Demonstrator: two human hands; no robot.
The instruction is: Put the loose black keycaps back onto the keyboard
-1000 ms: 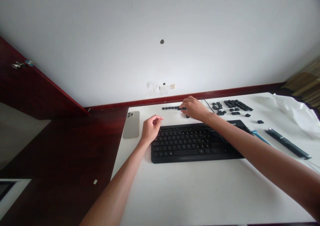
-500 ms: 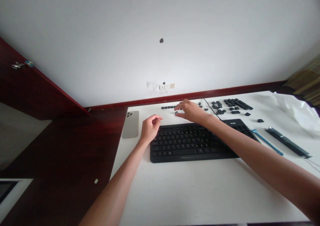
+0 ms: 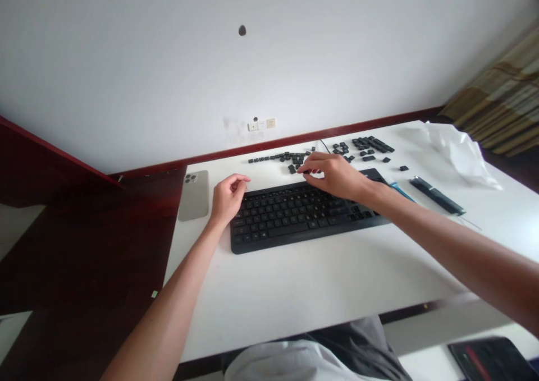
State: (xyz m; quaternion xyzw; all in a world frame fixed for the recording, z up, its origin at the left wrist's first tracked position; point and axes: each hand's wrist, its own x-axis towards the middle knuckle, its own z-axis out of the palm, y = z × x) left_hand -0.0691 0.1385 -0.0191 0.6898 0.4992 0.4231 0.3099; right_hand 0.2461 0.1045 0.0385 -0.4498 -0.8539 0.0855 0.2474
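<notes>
A black keyboard (image 3: 290, 230) lies on the white table (image 3: 269, 291); several sockets on its right part are without caps. My left hand (image 3: 228, 198) rests by its upper left corner, fingers curled towards the thumb; anything inside them is hidden. Over the keyboard's back edge reaches my right hand (image 3: 332, 174), thumb and fingertips closed round a small dark keycap (image 3: 306, 172), partly covered by the fingers. Loose black keycaps (image 3: 292, 169) lie just beyond these fingertips, and a row of keycaps (image 3: 261, 159) runs to the left.
A phone (image 3: 194, 196) lies at the table's left edge. More keycaps (image 3: 373, 143) are spread at the back right. A blue tool (image 3: 402, 191), a dark flat strip (image 3: 437, 195) and a white plastic bag (image 3: 458, 151) lie on the right. The wall (image 3: 168, 89) stands behind.
The view has swung to the right and down, so my lap now shows. My right hand has shifted slightly right, to the clustered keycaps. My left hand stays by the keyboard's corner.
</notes>
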